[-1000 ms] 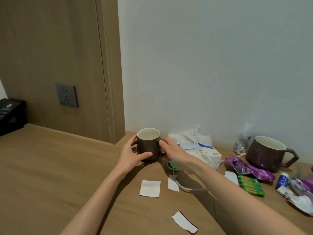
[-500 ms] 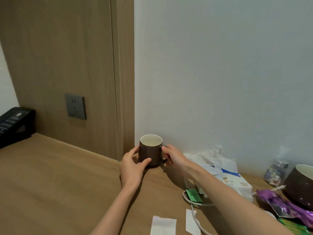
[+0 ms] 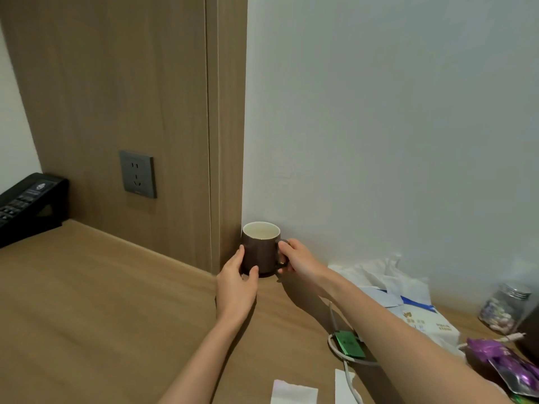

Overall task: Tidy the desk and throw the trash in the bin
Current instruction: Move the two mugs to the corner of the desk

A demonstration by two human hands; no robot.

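Observation:
A dark brown mug point(image 3: 260, 252) with a white inside stands upright on the wooden desk point(image 3: 87, 310), in the corner where the wood panel meets the white wall. My left hand point(image 3: 236, 282) cups its left side, thumb and fingers against the wall of the mug. My right hand point(image 3: 297, 259) grips its handle on the right. Two white paper scraps point(image 3: 294, 392) lie near the bottom edge, and a purple wrapper point(image 3: 507, 363) lies at the far right.
A tissue pack point(image 3: 408, 304) with crumpled tissue sits right of the mug, with a white cable point(image 3: 347, 357) and green tag point(image 3: 349, 344) in front. A glass jar point(image 3: 506, 307) stands at the right edge. A black phone point(image 3: 26, 204) sits far left; a wall socket point(image 3: 137, 174) is above the desk.
Both hands have carried the mug left and back into the corner by the wood panel. My view has followed left, so the clutter on the right has slid toward the frame edge.

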